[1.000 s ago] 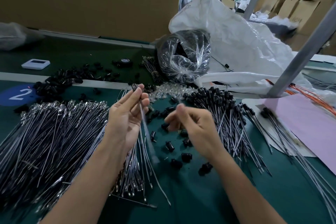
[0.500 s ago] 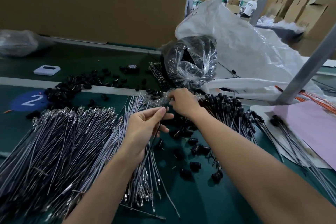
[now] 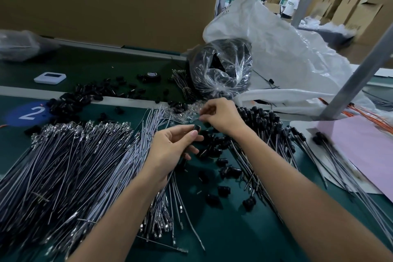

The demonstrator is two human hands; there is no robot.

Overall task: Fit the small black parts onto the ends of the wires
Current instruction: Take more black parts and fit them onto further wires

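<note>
In the head view, the left hand (image 3: pixel 172 147) pinches one black part (image 3: pixel 197 128) between thumb and forefinger, with the other fingers loosely curled beneath. It hangs over the near edge of the wires (image 3: pixel 63 166), a wide fan of grey strands with metal tips spread over the left half of the green mat (image 3: pixel 223 229).

The right hand (image 3: pixel 222 116) is farther back, knuckles up. Its fingers are curled close together, tips down at a heap of clear bits (image 3: pixel 182 114); whether they pinch anything cannot be told.

Loose parts (image 3: pixel 228 171) lie scattered on the mat between the two forearms. Just right of the right wrist lie the capped wires (image 3: pixel 265 125), dark strands with black parts on their far ends, fanning toward the near right.

Behind the hands a clear bag (image 3: pixel 221 70) of black pieces leans against a white sack (image 3: pixel 297 55). A pink sheet (image 3: pixel 365 151) lies at the right edge. Far left are a blue sticker (image 3: pixel 27 112) marked "2" and a small white device (image 3: pixel 50 77), well apart from the hands.
</note>
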